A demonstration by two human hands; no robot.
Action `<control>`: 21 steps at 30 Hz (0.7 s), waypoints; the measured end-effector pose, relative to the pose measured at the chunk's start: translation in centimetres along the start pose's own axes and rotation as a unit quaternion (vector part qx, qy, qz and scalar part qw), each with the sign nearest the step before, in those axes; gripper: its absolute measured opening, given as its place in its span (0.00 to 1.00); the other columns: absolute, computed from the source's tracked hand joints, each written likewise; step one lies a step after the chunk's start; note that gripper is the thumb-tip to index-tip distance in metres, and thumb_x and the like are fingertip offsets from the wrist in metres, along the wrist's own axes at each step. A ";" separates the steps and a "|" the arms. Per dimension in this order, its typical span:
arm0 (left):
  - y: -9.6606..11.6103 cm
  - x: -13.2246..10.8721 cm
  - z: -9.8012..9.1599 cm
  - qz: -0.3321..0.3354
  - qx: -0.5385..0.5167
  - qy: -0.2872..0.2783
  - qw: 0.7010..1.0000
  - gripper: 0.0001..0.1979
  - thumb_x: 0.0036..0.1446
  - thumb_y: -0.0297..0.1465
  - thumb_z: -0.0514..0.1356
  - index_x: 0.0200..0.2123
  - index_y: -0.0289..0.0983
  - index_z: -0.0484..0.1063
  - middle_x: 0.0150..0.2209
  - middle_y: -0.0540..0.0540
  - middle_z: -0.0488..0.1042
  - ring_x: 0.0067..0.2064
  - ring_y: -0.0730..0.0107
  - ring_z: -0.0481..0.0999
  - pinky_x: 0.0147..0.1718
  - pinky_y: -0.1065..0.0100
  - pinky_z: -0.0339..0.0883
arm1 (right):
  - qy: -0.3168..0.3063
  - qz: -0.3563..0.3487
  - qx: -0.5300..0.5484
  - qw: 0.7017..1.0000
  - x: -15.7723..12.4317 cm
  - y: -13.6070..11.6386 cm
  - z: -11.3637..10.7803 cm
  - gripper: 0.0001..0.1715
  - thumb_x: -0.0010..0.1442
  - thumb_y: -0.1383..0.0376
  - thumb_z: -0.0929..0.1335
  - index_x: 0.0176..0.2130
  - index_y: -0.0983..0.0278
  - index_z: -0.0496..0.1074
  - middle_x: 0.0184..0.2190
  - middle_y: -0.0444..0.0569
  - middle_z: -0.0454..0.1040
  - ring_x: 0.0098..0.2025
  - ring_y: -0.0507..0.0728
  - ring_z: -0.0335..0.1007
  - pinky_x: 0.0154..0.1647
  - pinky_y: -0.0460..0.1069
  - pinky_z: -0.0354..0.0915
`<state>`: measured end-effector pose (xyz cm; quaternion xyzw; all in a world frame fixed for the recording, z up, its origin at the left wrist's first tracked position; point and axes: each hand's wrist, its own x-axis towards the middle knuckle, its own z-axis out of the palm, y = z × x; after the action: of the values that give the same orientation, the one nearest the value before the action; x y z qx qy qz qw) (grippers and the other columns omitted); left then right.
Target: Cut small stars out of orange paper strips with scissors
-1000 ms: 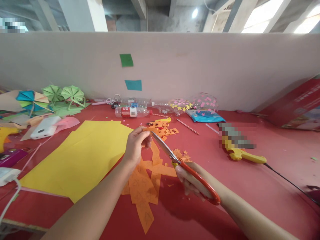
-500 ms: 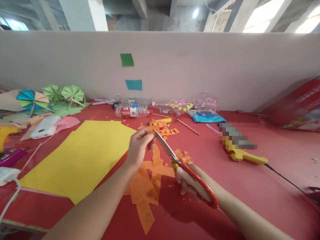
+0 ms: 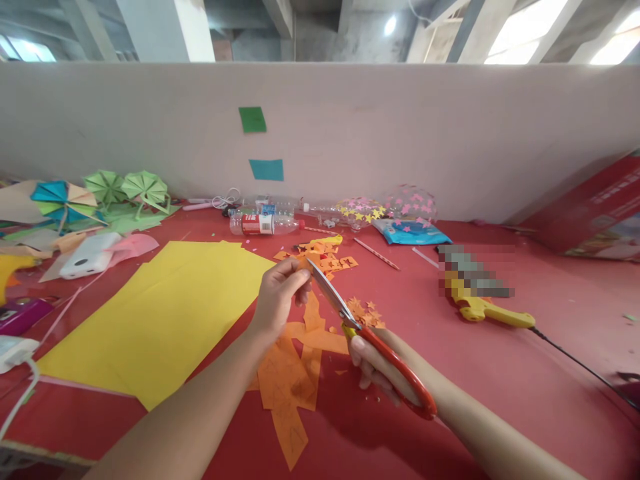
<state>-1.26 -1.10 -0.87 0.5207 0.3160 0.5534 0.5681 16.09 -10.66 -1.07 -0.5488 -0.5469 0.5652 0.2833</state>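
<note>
My left hand (image 3: 281, 293) pinches a small piece of orange paper (image 3: 314, 259), much of it hidden by my fingers. In my right hand (image 3: 380, 367) is a pair of red-handled scissors (image 3: 395, 360), its blades pointing up and left with the tips at the paper by my left fingertips. Beneath my hands lie orange paper offcuts (image 3: 287, 373) with faint pencil lines. Small orange cut-out stars (image 3: 364, 313) are heaped just beyond the scissors' pivot. Farther back, orange strips with star-shaped holes (image 3: 343, 264) lie near a yellow-handled tool (image 3: 327, 241).
Large yellow sheets (image 3: 170, 320) cover the table's left. Plastic bottles (image 3: 257, 225), a blue packet (image 3: 417, 233) and a striped straw (image 3: 377, 253) lie along the back. A yellow glue gun (image 3: 495, 313) with a cord rests right. Folded paper umbrellas (image 3: 145, 188) stand back left.
Both hands stay almost in place, with the scissors still at the orange paper. The view has shifted very slightly.
</note>
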 end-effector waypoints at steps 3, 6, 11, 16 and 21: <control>-0.1 0.0 0.0 -0.002 0.001 0.002 1.000 0.09 0.50 0.30 0.59 0.20 0.36 0.65 0.18 0.54 0.66 0.17 0.81 0.63 0.16 0.75 0.56 | 0.003 0.012 0.007 1.000 0.1 0.1 0.2 0.34 0.51 0.33 0.61 0.23 0.60 0.58 0.07 0.32 0.55 0.09 0.45 0.51 0.26 0.48 0.69; -0.1 0.0 0.0 -0.002 0.003 0.000 1.000 0.10 0.51 0.30 0.59 0.20 0.36 0.66 0.17 0.54 0.66 0.18 0.81 0.63 0.16 0.76 0.56 | 0.008 0.021 0.015 1.000 0.2 0.5 0.2 0.34 0.51 0.33 0.61 0.23 0.60 0.58 0.07 0.32 0.54 0.09 0.45 0.50 0.23 0.48 0.68; 0.0 0.0 0.0 -0.005 0.002 0.002 1.000 0.09 0.50 0.30 0.59 0.19 0.36 0.66 0.17 0.54 0.66 0.17 0.81 0.63 0.16 0.76 0.56 | -0.011 0.012 0.028 0.999 0.4 0.9 0.1 0.31 0.55 0.37 0.62 0.23 0.60 0.57 0.07 0.31 0.54 0.08 0.46 0.49 0.20 0.47 0.67; 0.0 0.0 0.0 -0.003 0.003 0.003 1.000 0.09 0.50 0.30 0.58 0.19 0.36 0.66 0.17 0.54 0.66 0.17 0.80 0.63 0.16 0.75 0.56 | -0.010 0.006 0.028 1.000 0.2 0.3 0.1 0.31 0.54 0.38 0.63 0.21 0.59 0.55 0.08 0.31 0.52 0.08 0.45 0.48 0.21 0.47 0.66; 0.1 0.0 0.0 -0.005 0.004 0.002 1.000 0.09 0.50 0.30 0.58 0.19 0.36 0.65 0.17 0.54 0.66 0.17 0.80 0.63 0.17 0.75 0.56 | 0.006 0.022 -0.005 1.000 0.3 0.1 0.1 0.33 0.52 0.36 0.62 0.21 0.59 0.54 0.07 0.31 0.53 0.08 0.45 0.49 0.21 0.46 0.66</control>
<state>-1.25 -1.11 -0.80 0.5205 0.3220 0.5503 0.5679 15.90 -10.44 -1.25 -0.5653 -0.5360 0.5652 0.2717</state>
